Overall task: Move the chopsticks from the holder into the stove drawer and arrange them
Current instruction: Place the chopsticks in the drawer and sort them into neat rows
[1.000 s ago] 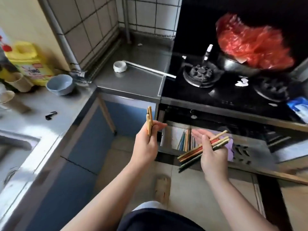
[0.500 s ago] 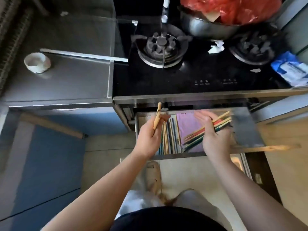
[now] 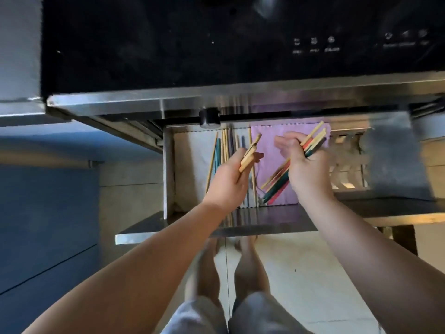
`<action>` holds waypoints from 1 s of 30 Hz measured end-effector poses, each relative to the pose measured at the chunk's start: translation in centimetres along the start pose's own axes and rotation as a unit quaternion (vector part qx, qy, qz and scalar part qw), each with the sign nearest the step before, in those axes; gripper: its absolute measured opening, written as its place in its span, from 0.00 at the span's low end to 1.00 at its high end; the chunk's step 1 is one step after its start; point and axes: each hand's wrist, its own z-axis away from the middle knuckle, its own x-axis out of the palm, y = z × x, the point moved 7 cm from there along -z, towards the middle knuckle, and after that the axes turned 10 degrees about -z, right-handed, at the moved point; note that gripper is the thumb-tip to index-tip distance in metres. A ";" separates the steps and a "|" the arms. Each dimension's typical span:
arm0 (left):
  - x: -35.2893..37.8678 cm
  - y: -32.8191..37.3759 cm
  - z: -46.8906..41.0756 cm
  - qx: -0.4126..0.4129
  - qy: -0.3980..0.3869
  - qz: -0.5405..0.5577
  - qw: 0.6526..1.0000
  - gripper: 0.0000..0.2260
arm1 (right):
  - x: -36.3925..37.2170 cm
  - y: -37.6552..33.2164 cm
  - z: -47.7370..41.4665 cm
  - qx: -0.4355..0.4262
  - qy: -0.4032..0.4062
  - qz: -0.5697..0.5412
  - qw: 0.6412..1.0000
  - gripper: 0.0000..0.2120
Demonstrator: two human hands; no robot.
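The stove drawer (image 3: 168,169) is pulled out below the black stove, a purple cloth (image 3: 269,150) lining its middle. Several chopsticks (image 3: 220,153) lie lengthwise in its left part. My left hand (image 3: 228,179) hovers over them and grips a short pair of tan wooden chopsticks (image 3: 250,153), tips pointing away. My right hand (image 3: 305,165) is over the purple cloth and holds a slanted bundle of coloured chopsticks (image 3: 279,179), red, green and tan. The holder is out of view.
The black glass stove top (image 3: 216,44) with its steel front edge overhangs the drawer's back. A perforated metal panel (image 3: 346,169) fills the drawer's right part. A blue cabinet front (image 3: 48,213) stands at the left. My legs and tiled floor show below.
The view has tilted down and closer to the drawer; the burners and pot have left the frame. Both hands, with their chopsticks, have come lower over the open drawer.
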 end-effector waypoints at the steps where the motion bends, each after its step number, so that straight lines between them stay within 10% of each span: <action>1: 0.9 -0.8 -0.7 -0.011 0.002 0.010 1.000 0.10 | 0.1 1.0 -1.2 0.009 -0.008 0.006 1.000 0.08; 13: 5.9 -12.1 -7.5 -0.254 0.007 0.143 0.957 0.11 | 5.9 13.3 -10.4 0.152 -0.121 0.064 0.979 0.10; 22: 6.1 -18.4 -7.7 -0.329 0.008 -0.089 0.940 0.07 | 5.3 19.4 -11.0 0.165 -0.138 0.310 0.926 0.07; 30: 3.4 -20.0 -5.1 -0.370 0.042 -0.147 0.916 0.18 | 1.8 18.3 -8.4 0.141 -0.168 0.297 0.929 0.21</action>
